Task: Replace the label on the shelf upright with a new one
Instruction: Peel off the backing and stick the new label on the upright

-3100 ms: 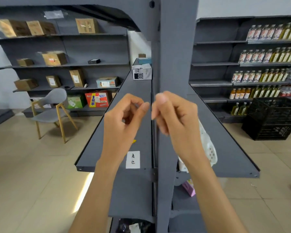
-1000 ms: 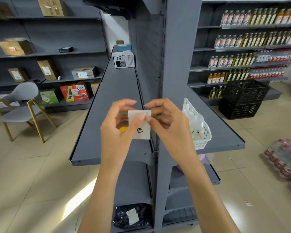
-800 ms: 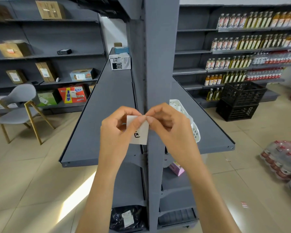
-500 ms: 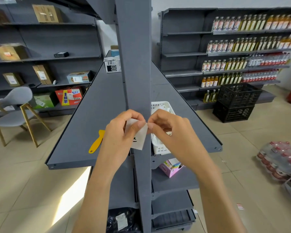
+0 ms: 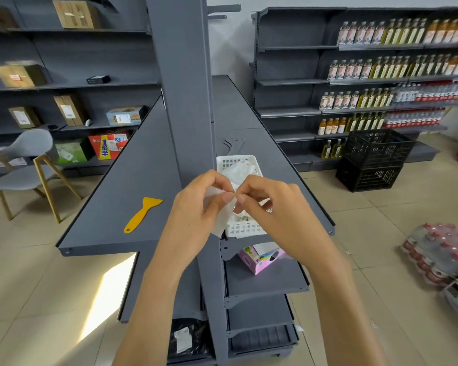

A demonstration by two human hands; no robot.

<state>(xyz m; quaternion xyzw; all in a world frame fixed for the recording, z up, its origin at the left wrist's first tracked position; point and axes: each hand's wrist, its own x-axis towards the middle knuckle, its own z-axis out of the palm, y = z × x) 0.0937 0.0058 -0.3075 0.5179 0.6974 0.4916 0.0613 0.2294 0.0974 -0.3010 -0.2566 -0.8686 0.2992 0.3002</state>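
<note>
A small white paper label [image 5: 221, 217] is pinched between both hands in front of the grey shelf upright [image 5: 181, 83]. My left hand [image 5: 196, 215] holds its left side with thumb and fingers. My right hand [image 5: 273, 207] pinches its upper right corner, fingertips meeting the left thumb. The label's printed face is mostly hidden by my fingers. No label shows on the visible part of the upright.
A white plastic basket [image 5: 245, 228] with crumpled paper sits on the right shelf behind my hands. A yellow scraper [image 5: 142, 213] lies on the left shelf [image 5: 111, 207]. A pink box [image 5: 261, 258] is one shelf lower. Black crates [image 5: 373, 159], a grey chair [image 5: 24, 165] and bottle packs [image 5: 439, 257] stand on the floor.
My view has swung right around the upright, so the basket now sits behind my hands. Both hands still hold the white label, picked up from the left shelf; it is more folded and hidden now.
</note>
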